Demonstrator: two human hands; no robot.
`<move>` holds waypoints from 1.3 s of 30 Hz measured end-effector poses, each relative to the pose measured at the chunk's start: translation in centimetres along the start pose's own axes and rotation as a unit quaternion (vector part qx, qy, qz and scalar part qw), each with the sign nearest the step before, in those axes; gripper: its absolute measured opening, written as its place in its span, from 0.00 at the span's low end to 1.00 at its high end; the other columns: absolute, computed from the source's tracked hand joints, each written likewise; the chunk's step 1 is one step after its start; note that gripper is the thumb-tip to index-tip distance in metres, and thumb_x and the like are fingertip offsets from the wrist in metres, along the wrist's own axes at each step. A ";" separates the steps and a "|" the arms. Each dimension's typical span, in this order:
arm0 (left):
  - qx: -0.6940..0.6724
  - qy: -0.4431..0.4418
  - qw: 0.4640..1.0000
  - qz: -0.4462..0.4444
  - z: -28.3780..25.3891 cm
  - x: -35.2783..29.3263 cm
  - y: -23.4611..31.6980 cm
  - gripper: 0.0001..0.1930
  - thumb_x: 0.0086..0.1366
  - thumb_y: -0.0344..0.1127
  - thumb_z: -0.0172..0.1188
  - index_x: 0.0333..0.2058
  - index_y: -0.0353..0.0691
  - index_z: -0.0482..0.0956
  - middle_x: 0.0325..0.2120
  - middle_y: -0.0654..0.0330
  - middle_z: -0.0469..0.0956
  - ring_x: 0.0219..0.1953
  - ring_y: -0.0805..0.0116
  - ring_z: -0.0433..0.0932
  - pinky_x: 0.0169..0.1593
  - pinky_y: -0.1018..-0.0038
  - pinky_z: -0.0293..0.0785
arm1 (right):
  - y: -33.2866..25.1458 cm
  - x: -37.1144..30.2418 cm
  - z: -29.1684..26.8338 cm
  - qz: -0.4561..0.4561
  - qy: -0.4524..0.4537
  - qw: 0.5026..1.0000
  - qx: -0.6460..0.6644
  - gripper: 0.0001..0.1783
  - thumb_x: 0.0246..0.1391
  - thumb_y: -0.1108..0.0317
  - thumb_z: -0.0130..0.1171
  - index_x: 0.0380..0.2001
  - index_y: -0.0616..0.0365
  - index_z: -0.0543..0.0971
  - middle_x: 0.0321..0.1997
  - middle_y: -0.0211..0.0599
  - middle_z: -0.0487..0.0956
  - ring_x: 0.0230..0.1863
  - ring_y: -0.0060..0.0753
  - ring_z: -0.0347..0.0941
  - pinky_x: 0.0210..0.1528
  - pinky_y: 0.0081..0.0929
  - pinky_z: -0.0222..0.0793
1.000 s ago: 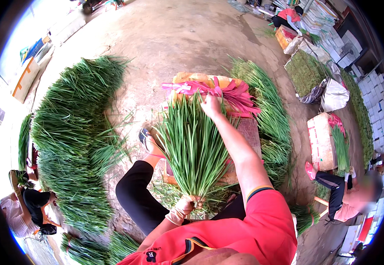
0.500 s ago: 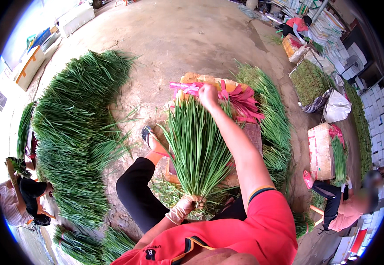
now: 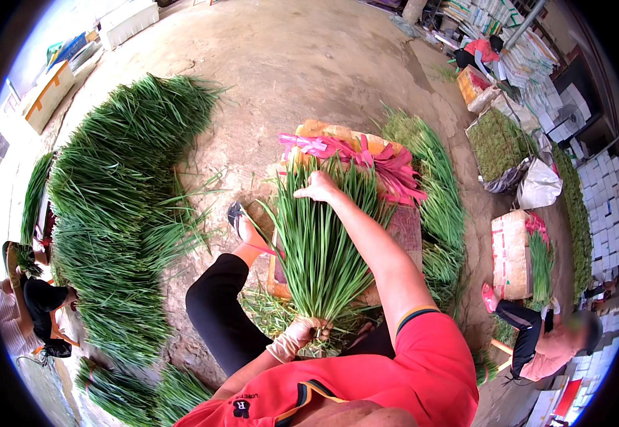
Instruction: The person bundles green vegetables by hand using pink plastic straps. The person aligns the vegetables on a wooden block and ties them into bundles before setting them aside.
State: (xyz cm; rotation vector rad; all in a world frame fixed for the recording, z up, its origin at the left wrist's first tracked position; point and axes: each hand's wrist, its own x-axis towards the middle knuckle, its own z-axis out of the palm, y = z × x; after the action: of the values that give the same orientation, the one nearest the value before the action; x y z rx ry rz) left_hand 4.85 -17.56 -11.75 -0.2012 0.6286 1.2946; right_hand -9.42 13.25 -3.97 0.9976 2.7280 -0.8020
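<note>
A large fanned bunch of garlic chives (image 3: 327, 249) lies over my lap, leaf tips pointing away from me. My left hand (image 3: 301, 337), in a pale glove, is closed round its gathered stem ends. Across the upper leaves reaches my right hand (image 3: 318, 188), bare, thumb and fingers apart and pointing left; it seems to hold nothing. Just beyond the tips, pink ribbon strips (image 3: 388, 167) lie on a worn box (image 3: 405, 224) with tape on it. Part of the box is hidden under the bunch and my right arm.
A long heap of chives (image 3: 121, 213) covers the floor to my left, with tied bundles (image 3: 121, 395) nearer. More chives (image 3: 437, 213) lie right of the box. Seated people work at far left, right and back right. A taped carton (image 3: 511, 252) stands at right.
My right hand has come back toward me from the pink ribbon onto the leaves, and its fingers have spread. The left hand keeps its hold on the stems.
</note>
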 end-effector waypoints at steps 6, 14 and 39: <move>0.000 -0.013 1.000 -0.014 -0.4 0.4 -0.1 0.08 0.46 0.24 0.50 0.28 0.27 0.70 0.23 0.49 0.73 0.21 0.61 0.72 0.24 0.70 0.72 | 0.7 -0.2 0.9 0.085 -0.004 0.982 0.171 0.12 0.29 0.65 0.63 0.12 0.63 0.72 0.15 0.41 0.72 0.15 0.30 0.67 0.20 0.26 0.64; 0.020 -0.007 0.999 -0.030 0.7 -0.3 0.7 0.08 0.47 0.25 0.51 0.28 0.28 0.71 0.23 0.52 0.74 0.21 0.64 0.72 0.25 0.71 0.72 | 0.9 -1.2 -0.2 0.115 -0.076 0.898 0.417 0.03 0.39 0.75 0.53 0.19 0.60 0.70 0.15 0.36 0.73 0.08 0.15 0.55 0.06 0.14 0.45; 0.002 -0.044 0.999 -0.024 0.9 -0.6 0.8 0.09 0.46 0.25 0.52 0.29 0.30 0.71 0.23 0.53 0.73 0.20 0.66 0.72 0.25 0.72 0.72 | -3.2 1.3 -6.1 -0.009 0.067 0.860 0.506 0.08 0.45 0.70 0.51 0.22 0.65 0.72 0.17 0.36 0.75 0.11 0.19 0.67 0.07 0.14 0.59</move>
State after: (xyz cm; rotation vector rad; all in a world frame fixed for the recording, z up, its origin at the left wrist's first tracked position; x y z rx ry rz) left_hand 4.28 -17.39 -10.57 -0.1529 0.5481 1.2489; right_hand -12.06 15.10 2.25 1.1561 2.3057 -2.3572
